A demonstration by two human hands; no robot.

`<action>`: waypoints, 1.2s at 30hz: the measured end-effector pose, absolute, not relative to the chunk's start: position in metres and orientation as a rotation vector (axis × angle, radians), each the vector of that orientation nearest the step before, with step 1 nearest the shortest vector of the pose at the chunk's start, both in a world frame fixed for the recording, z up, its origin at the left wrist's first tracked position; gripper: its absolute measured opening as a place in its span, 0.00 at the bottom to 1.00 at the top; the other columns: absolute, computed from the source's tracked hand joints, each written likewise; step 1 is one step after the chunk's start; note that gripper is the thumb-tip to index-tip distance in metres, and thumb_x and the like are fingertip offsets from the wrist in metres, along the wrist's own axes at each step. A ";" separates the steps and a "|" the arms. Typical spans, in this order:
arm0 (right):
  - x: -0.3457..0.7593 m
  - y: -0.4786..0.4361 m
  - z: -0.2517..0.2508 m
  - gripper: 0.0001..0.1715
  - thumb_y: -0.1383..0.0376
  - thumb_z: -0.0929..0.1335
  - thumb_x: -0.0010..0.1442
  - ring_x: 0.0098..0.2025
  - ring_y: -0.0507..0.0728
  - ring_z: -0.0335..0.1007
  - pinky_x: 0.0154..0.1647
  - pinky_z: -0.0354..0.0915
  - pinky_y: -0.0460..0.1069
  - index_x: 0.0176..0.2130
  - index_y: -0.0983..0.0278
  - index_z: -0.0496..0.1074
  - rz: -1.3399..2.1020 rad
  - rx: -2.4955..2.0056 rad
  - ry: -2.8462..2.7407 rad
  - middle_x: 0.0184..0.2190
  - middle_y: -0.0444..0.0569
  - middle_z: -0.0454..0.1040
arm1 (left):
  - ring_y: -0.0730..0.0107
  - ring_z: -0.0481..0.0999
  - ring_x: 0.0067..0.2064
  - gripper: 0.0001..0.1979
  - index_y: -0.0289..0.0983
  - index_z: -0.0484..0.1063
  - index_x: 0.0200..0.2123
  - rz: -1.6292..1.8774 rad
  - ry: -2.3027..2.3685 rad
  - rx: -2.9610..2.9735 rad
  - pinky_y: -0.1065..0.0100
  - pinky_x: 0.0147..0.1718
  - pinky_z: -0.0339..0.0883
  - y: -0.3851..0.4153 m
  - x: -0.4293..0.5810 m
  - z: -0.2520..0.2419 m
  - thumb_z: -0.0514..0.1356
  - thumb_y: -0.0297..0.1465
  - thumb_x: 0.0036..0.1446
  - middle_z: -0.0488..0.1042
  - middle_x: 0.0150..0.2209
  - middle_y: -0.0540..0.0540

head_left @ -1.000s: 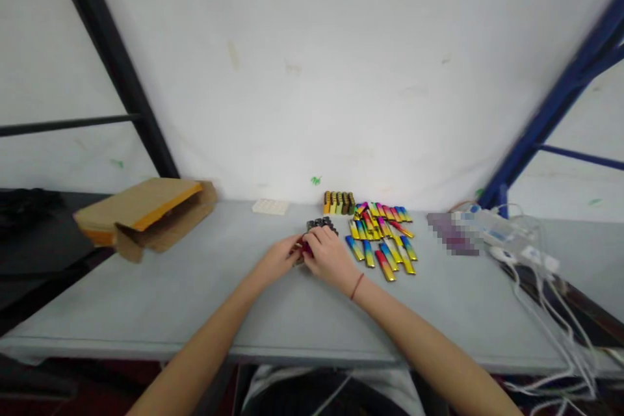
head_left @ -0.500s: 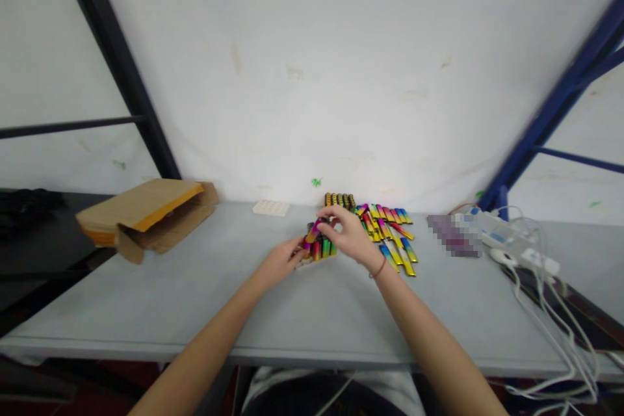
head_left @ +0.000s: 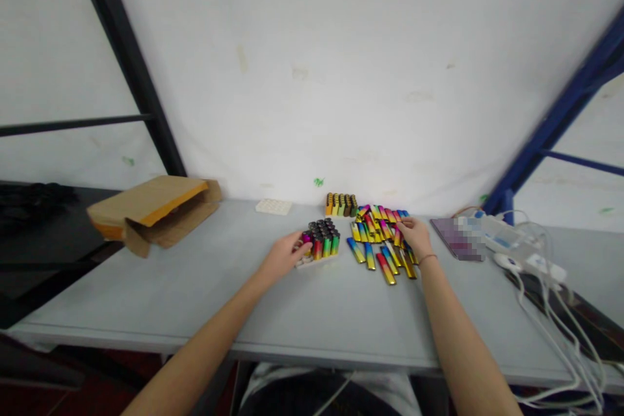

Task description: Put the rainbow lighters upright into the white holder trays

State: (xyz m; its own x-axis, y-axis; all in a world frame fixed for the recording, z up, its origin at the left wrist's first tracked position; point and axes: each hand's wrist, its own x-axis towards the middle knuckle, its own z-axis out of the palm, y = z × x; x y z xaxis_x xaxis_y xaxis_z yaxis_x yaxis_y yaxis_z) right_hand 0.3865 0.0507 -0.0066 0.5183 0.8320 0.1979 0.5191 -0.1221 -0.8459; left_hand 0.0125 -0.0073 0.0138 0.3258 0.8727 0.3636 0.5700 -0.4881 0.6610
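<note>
At the left side of a white tray (head_left: 319,261), my left hand (head_left: 283,253) is closed around a purple-and-gold tube (head_left: 307,240) in the front row. Several shiny colour-fading tubes (head_left: 326,247) stand upright in this tray with dark round tops. My right hand (head_left: 414,234) reaches to the right edge of a pile of loose tubes (head_left: 370,227). Its thumb and fingers pinch at a pink-and-gold tube (head_left: 398,234), partly hidden by the fingertips. The loose tubes lie flat, in blue, yellow, red and pink.
Behind stands a second tray of upright tubes (head_left: 341,205) with gold tops. An unfilled white tray (head_left: 273,207) lies near the wall. An open cardboard box (head_left: 156,205) rests at left. A blurred purple item (head_left: 455,239), a power strip (head_left: 507,234) and white cables (head_left: 546,299) are at right.
My right hand has moved right from the front tray to the loose pile, leaving the tray's tops in view. My left hand stays at the tray's left side.
</note>
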 end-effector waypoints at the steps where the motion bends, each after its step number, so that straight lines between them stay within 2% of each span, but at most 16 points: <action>1: 0.384 0.051 -0.010 0.16 0.64 0.68 0.51 0.38 0.60 0.76 0.41 0.69 0.52 0.39 0.69 0.75 0.375 -1.813 -1.174 0.35 0.57 0.79 | 0.61 0.77 0.34 0.14 0.39 0.63 0.28 1.006 1.277 2.175 0.65 0.34 0.71 -0.006 0.011 0.016 0.53 0.43 0.58 0.74 0.30 0.46; 5: 0.374 0.047 -0.011 0.11 0.64 0.68 0.52 0.36 0.57 0.75 0.42 0.68 0.51 0.36 0.66 0.75 0.254 -1.840 -1.363 0.34 0.53 0.79 | 0.62 0.78 0.35 0.15 0.38 0.67 0.32 1.098 1.273 2.133 0.65 0.34 0.72 0.003 0.004 0.032 0.54 0.44 0.58 0.75 0.31 0.46; 10: 0.350 0.029 0.015 0.12 0.65 0.64 0.56 0.38 0.58 0.74 0.46 0.66 0.53 0.35 0.67 0.76 0.080 -1.666 -1.502 0.35 0.54 0.79 | 0.63 0.78 0.35 0.17 0.36 0.70 0.33 1.273 1.218 2.111 0.66 0.33 0.73 0.012 0.014 0.060 0.57 0.46 0.57 0.74 0.35 0.45; 13: 0.320 0.008 0.038 0.17 0.57 0.64 0.60 0.37 0.57 0.73 0.43 0.67 0.52 0.37 0.66 0.76 0.322 -1.365 -1.703 0.35 0.52 0.79 | 0.65 0.77 0.36 0.16 0.36 0.72 0.34 1.259 1.140 2.144 0.68 0.35 0.73 0.006 0.041 0.076 0.57 0.44 0.58 0.74 0.35 0.45; 16: 0.291 -0.012 0.053 0.20 0.54 0.68 0.58 0.43 0.57 0.73 0.44 0.67 0.51 0.45 0.64 0.75 0.647 -1.102 -1.800 0.41 0.51 0.78 | 0.65 0.76 0.35 0.15 0.36 0.72 0.32 1.137 1.067 2.203 0.68 0.35 0.71 0.002 0.076 0.085 0.58 0.42 0.59 0.74 0.32 0.46; 19: 0.277 -0.018 0.057 0.20 0.53 0.68 0.59 0.39 0.56 0.72 0.41 0.67 0.49 0.43 0.65 0.75 0.798 -0.990 -1.763 0.37 0.49 0.77 | 0.64 0.75 0.34 0.14 0.35 0.72 0.31 1.109 1.064 2.254 0.68 0.35 0.68 0.006 0.103 0.088 0.59 0.41 0.58 0.75 0.32 0.46; 24: 0.278 -0.008 0.049 0.21 0.51 0.68 0.58 0.35 0.55 0.70 0.37 0.66 0.48 0.39 0.66 0.75 0.852 -1.021 -1.675 0.32 0.47 0.76 | 0.65 0.74 0.32 0.12 0.34 0.73 0.31 1.036 1.099 2.257 0.70 0.31 0.64 0.020 0.118 0.085 0.59 0.38 0.58 0.76 0.29 0.48; 27: 0.279 -0.003 0.042 0.22 0.51 0.66 0.59 0.33 0.55 0.70 0.35 0.66 0.48 0.40 0.67 0.75 0.802 -1.103 -1.682 0.33 0.48 0.76 | 0.65 0.74 0.31 0.13 0.34 0.73 0.29 0.973 1.116 2.270 0.71 0.30 0.63 0.030 0.117 0.087 0.58 0.38 0.58 0.76 0.28 0.47; 31: 0.282 -0.003 0.031 0.23 0.54 0.66 0.60 0.31 0.55 0.70 0.36 0.65 0.49 0.46 0.68 0.74 0.521 -1.338 -1.757 0.34 0.50 0.77 | 0.64 0.75 0.34 0.13 0.33 0.75 0.32 0.929 1.065 2.270 0.70 0.33 0.63 0.063 0.111 0.094 0.58 0.37 0.57 0.78 0.32 0.45; 36: 0.284 -0.004 0.023 0.14 0.61 0.66 0.60 0.38 0.57 0.72 0.41 0.64 0.49 0.42 0.67 0.76 0.307 -1.490 -1.990 0.38 0.53 0.78 | 0.66 0.73 0.31 0.13 0.32 0.76 0.29 0.742 1.116 2.204 0.70 0.32 0.64 0.118 0.099 0.086 0.61 0.38 0.52 0.77 0.27 0.47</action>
State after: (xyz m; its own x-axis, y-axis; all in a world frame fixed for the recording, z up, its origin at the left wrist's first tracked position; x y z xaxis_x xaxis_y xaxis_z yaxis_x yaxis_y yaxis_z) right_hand 0.2837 -0.0038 0.0231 -0.1659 0.9253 0.3409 0.7794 0.3348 -0.5295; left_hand 0.0991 0.1180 0.0859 0.5018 0.8358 0.2230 0.5295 -0.5006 0.6849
